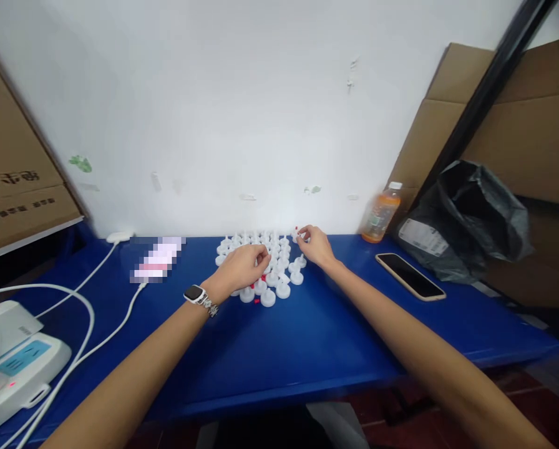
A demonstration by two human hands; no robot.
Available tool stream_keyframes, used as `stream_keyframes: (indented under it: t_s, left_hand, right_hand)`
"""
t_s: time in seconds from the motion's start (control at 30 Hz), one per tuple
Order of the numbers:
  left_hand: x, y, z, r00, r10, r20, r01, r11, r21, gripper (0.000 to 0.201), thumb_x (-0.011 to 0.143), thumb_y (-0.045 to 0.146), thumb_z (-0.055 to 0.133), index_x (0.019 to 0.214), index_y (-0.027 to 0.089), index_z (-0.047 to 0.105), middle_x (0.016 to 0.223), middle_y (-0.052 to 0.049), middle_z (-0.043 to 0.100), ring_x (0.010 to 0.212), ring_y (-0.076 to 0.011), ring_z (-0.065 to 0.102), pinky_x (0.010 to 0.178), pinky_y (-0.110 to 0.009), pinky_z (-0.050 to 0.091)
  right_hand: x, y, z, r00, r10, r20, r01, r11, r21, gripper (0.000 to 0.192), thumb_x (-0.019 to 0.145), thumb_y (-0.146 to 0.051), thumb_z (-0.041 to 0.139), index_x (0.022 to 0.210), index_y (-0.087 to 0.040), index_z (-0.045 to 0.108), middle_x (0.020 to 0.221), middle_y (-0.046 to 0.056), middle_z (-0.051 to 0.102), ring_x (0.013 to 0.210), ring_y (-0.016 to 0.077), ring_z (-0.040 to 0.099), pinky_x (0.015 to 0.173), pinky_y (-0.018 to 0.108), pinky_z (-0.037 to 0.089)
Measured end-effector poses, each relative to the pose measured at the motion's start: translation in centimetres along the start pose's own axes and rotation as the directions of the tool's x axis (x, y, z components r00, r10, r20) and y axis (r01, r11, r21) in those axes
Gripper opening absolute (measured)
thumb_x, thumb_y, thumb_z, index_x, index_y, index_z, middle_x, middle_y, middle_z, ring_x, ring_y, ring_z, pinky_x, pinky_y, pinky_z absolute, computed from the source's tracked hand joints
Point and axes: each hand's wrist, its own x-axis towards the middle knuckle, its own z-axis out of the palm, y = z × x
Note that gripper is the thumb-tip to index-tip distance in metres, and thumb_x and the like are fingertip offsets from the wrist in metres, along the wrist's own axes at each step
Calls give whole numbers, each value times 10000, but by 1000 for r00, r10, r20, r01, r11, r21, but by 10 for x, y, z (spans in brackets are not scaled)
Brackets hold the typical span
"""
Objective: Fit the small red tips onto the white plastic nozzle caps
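Note:
Several white round caps with thin spouts [268, 298] stand close together on the blue table, near the wall. My left hand [244, 268] is over the left and middle of the group, its fingers curled and pinched; whatever they hold is too small to make out. At the group's back right corner, my right hand [315, 246] has thumb and forefinger together beside a white cap, and what is between them is unclear. Small red pieces [256, 301] lie among the front caps, and another red bit [296, 228] shows by the right fingertips.
On the right are a phone [410, 275], a bottle of orange drink [381, 212] and a dark plastic bag [466, 218]. To the left are a white power strip [27, 365], white cables [125, 321] and a blurred-out device [158, 259]. Cardboard [17, 149] stands at both sides.

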Motion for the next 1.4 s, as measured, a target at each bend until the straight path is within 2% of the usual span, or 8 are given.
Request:
stream_keyframes:
  t_s: [0.33, 0.47, 0.6, 0.8, 1.0, 1.13, 1.23, 1.4]
  left_hand:
    - [20, 14, 17, 999, 6, -38, -8, 999, -49, 297, 960, 407, 429, 826, 212, 609, 759, -22, 657, 686, -192, 588, 598, -302, 358]
    - [8, 6, 11, 989, 29, -143, -45, 993, -105, 267, 982, 408, 417, 939, 212, 594, 898, -34, 667, 805, -194, 608, 691, -312, 426]
    - [-8, 6, 4, 975, 117, -191, -133, 988, -73, 303, 1014, 441, 367, 1096, 203, 534, 1002, -65, 631, 883, -201, 601, 768, -332, 463]
    - [-28, -4, -10, 965, 240, -109, -210, 950, 231, 296, 1046, 322, 239, 1023, 185, 500, 961, -79, 582, 868, -212, 557, 786, -348, 445]
    - [-36, -10, -11, 951, 297, -84, -276, 940, 199, 308, 1039, 292, 233, 965, 188, 513, 928, -70, 568, 845, -203, 537, 788, -341, 429]
    - [-37, -9, -11, 953, 61, -297, -98, 989, -112, 374, 1046, 366, 218, 799, 206, 449, 740, -16, 518, 678, -160, 491, 647, -299, 389]
    - [-40, -19, -19, 854, -201, -480, 65, 956, -285, 429, 1042, 433, 194, 745, 212, 411, 655, 7, 452, 620, -153, 441, 591, -295, 345]
    - [-47, -37, -16, 995, 30, -95, -42, 992, -121, 356, 988, 451, 410, 827, 199, 603, 869, -33, 618, 873, -200, 538, 839, -342, 418]
  right_hand:
    - [27, 5, 16, 971, 208, 116, -197, 975, -98, 212, 865, -313, 575, 1014, -223, 698, 954, 96, 709, 905, 253, 672, 779, 352, 491]
    - [0, -15, -1, 998, -50, -40, 50, 999, -7, 203, 897, -334, 539, 996, -233, 686, 1066, 84, 664, 882, 215, 652, 744, 324, 485]
    - [-35, -53, -16, 916, -401, 15, 388, 896, 217, 185, 903, -270, 536, 1030, -230, 664, 1106, 59, 669, 869, 176, 649, 770, 298, 483]
    - [-65, -94, -10, 905, -420, 69, 336, 805, 488, 221, 825, -214, 587, 1043, -216, 626, 956, 15, 696, 743, 144, 614, 717, 280, 496]
    - [-84, -109, -9, 905, -420, 70, 298, 743, 599, 239, 841, -233, 565, 1078, -228, 536, 934, 18, 660, 759, 151, 605, 706, 291, 517]
    - [-82, -105, -15, 895, -445, -41, 420, 806, 416, 178, 869, -217, 537, 1044, -230, 568, 967, 46, 642, 804, 181, 605, 760, 325, 508]
    - [-72, -90, -19, 911, -388, -141, 413, 857, 309, 142, 849, -184, 548, 975, -218, 602, 1005, 68, 631, 810, 196, 598, 786, 351, 500]
    - [-60, -73, -16, 961, -245, -128, 276, 860, 430, 91, 841, -252, 601, 905, -221, 658, 994, 47, 659, 883, 195, 614, 803, 336, 503]
